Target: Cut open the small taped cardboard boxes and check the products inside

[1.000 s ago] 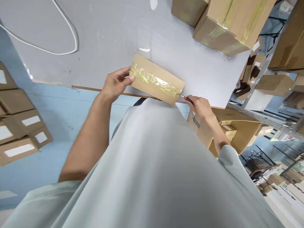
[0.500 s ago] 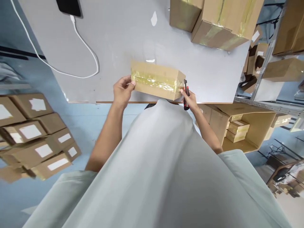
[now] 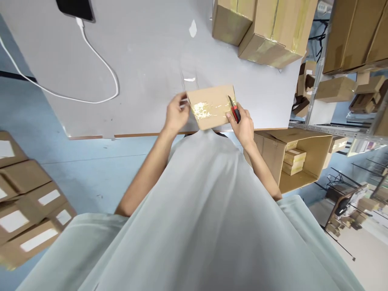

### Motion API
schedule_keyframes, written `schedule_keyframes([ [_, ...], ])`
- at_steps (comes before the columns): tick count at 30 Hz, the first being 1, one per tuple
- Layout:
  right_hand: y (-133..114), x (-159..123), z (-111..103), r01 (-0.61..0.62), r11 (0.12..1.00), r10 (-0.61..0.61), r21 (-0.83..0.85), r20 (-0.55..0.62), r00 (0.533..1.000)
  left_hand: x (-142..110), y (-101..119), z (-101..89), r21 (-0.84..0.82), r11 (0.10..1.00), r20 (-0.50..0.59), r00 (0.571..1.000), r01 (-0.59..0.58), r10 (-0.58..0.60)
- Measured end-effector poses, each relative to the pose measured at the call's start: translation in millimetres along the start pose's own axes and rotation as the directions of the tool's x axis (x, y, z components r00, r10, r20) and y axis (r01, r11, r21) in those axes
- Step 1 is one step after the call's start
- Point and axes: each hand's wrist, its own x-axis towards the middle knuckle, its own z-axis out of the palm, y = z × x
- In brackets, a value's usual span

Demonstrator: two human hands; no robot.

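A small cardboard box (image 3: 212,100) with shiny clear tape across it lies tilted at the table's near edge. My left hand (image 3: 177,113) is at the box's left side, fingers curled against its upper left corner; the fingertips are partly hidden. In my right hand (image 3: 245,128) is a red and black box cutter (image 3: 235,113), its blade out and pointing up and left over the box's right end. The right thumb lies by the box's lower right edge.
Two larger taped boxes (image 3: 273,48) stand at the table's back right. A phone (image 3: 75,9) with a white cable (image 3: 104,60) lies at left. Labelled cartons (image 3: 33,198) are stacked on the floor at left. An open carton (image 3: 315,161) holding small boxes stands at right, near shelving.
The box has been turned, so it now shows a shorter face. My left hand has moved right with it. The box cutter has tilted, its blade now leaning left over the box.
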Motion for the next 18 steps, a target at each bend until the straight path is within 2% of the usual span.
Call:
schedule_keyframes([
  [2, -13, -6, 3, -0.053, 0.999, 0.053, -0.009, 0.009, 0.999, 2, 30, -18.7, -0.011, 1.0, -0.057, 0.998, -0.002, 0.001],
  [5, -27, -19, -3, -0.108, 0.993, 0.108, -0.046, -0.009, 0.994, 7, 71, -38.0, 0.016, 0.999, -0.028, 0.999, -0.045, 0.045],
  [7, -36, -30, -12, -0.106, 0.993, 0.105, -0.059, -0.03, 0.994, 12, 85, -43.2, 0.012, 0.998, 0.001, 0.999, -0.055, 0.055],
  [9, -49, -40, -20, -0.067, 0.996, 0.066, -0.051, -0.014, 0.998, 16, 87, -44.6, -0.012, 0.999, 0.028, 0.998, -0.05, 0.05],
  [13, -82, -51, -25, 0.066, 0.998, -0.066, 0.003, 0.142, 0.988, 18, 81, -44.8, -0.035, 0.998, 0.071, 0.996, -0.049, 0.052],
  [18, -113, -44, -17, 0.076, 0.996, -0.086, 0.054, 0.208, 0.974, 15, 89, -47.0, 0.001, 1.0, 0.115, 0.993, -0.028, 0.027],
])
